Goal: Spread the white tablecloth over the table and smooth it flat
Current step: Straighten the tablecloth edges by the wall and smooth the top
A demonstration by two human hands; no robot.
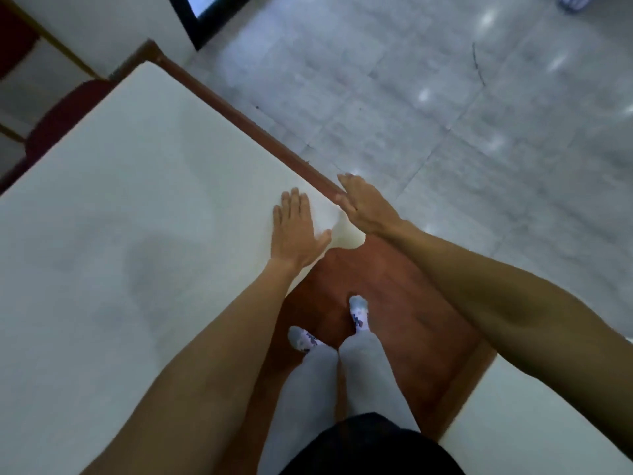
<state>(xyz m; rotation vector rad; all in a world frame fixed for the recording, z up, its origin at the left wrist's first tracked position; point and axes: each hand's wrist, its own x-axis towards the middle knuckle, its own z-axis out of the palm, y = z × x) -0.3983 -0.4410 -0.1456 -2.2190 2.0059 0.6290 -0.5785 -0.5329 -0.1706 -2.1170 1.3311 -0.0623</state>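
White cloth fills the left half of the frame: the tablecloth (137,217) lies spread over the table (239,111). It looks smooth and matte, with soft grey shadows near the lower left and one rounded, slightly lifted corner at the centre of the frame. Pale grey stone floor (445,97), glossy with spots of reflected light, takes up the upper right. A reddish-brown wooden surface (394,286) occupies the lower middle. The same wood runs as a narrow rim along the cloth's right edge towards the upper left.

Both bare forearms reach in from the bottom. The left hand (294,231) lies flat, palm down, on the tablecloth near that corner, with its fingers straight and close together and its thumb spread towards the cloth's edge. The right hand (363,204) is just beside it but apart from it, turned partly on its side over the wooden rim, fingers straight. It grips nothing, and blur hides whether it touches the cloth.

A red padded chair (65,111) shows at the upper left. Patterned socks (358,311) show against the brown wood, below the hands.
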